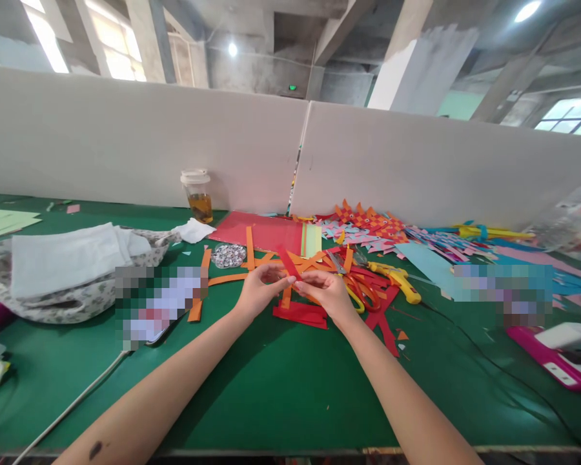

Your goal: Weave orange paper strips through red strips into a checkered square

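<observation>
Between my two hands a red paper strip (289,261) is held up over the table, tilted to the left at its upper end. My left hand (264,289) pinches its lower end from the left, thumb toward the middle. From the right, my right hand (330,294) pinches the same end, the fingertips of both hands nearly meeting. Beneath them lie more red strips (300,314) and loose orange strips (250,248). Scissors with orange and yellow handles (365,294) lie just right of my right hand, partly covered by strips.
A yellow-handled glue gun (397,279) with a black cord lies to the right. Behind are a clear pouch of small round pieces (229,256), a red sheet (261,231) and folded paper pieces (368,219). A lidded cup (198,197), a cloth bag (62,278), a phone (164,310) and a power strip (556,368) stand around.
</observation>
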{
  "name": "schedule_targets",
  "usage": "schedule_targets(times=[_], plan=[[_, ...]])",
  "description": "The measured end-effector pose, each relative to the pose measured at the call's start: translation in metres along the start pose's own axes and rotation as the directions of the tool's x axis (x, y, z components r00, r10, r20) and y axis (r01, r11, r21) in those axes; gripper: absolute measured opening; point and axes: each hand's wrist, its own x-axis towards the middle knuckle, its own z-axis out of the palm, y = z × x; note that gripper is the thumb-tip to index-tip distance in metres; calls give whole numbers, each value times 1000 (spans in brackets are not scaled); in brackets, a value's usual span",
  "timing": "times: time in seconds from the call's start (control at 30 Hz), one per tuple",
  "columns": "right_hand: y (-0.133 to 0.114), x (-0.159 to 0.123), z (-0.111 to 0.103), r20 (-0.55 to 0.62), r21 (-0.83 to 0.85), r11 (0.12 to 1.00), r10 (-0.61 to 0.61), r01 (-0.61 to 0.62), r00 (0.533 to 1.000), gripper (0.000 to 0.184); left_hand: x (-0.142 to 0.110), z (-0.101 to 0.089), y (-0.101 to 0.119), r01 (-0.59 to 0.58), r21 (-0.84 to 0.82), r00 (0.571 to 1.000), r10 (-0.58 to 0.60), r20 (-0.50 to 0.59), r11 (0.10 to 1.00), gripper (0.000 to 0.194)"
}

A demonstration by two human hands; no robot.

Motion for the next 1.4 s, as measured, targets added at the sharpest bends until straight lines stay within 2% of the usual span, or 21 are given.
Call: schedule_targets(times=[0.13, 0.33, 0.63, 0.93, 1.0, 1.07, 1.1, 1.13, 1.2, 1.27, 1.3, 1.4], plan=[[2, -3, 5, 80, -47, 999, -7, 11, 997, 31, -2, 0, -3, 53, 5, 996, -53, 66, 999, 31], [3, -2, 4, 66, -228, 971, -56, 70, 996, 31, 0, -3, -4, 91, -64, 996, -90, 22, 994, 29], [6, -2, 0, 91, -309, 941, -113, 136, 989, 29, -2, 1, -5, 156, -144, 988, -155, 16, 977, 32], [5, -1, 1, 111, -330, 933, -111, 142, 988, 34, -2, 0, -7, 125, -137, 992, -120, 45, 983, 33], [1, -1, -3, 76, -364, 919, -132, 151, 988, 29, -1, 0, -7, 111, -130, 994, -107, 37, 985, 33], [-4, 0, -13, -76, -491, 861, -197, 135, 977, 22, 0, -2, -7, 97, -118, 995, -96, 11, 988, 32], [-6, 1, -20, -185, -591, 801, -245, 92, 952, 21, 2, -3, -7, 89, -114, 996, -91, -6, 989, 32], [-8, 2, -29, -284, -695, 719, -285, 8, 915, 19, 3, -4, -8, 83, -111, 996, -86, -22, 990, 32], [-11, 4, -46, -380, -842, 502, -295, -196, 877, 20, 6, -5, -9, 68, -110, 996, -73, -44, 992, 32], [-12, 6, -61, -437, -875, 315, -186, -367, 880, 29, 7, -7, -10, 58, -122, 996, -65, -53, 991, 32], [-12, 6, -67, -466, -866, 259, -105, -428, 879, 33, 8, -8, -11, 58, -131, 996, -65, -55, 990, 32], [-10, 7, -80, -521, -829, 196, 70, -524, 851, 39, 9, -9, -12, 51, -156, 997, -60, -55, 986, 32]])
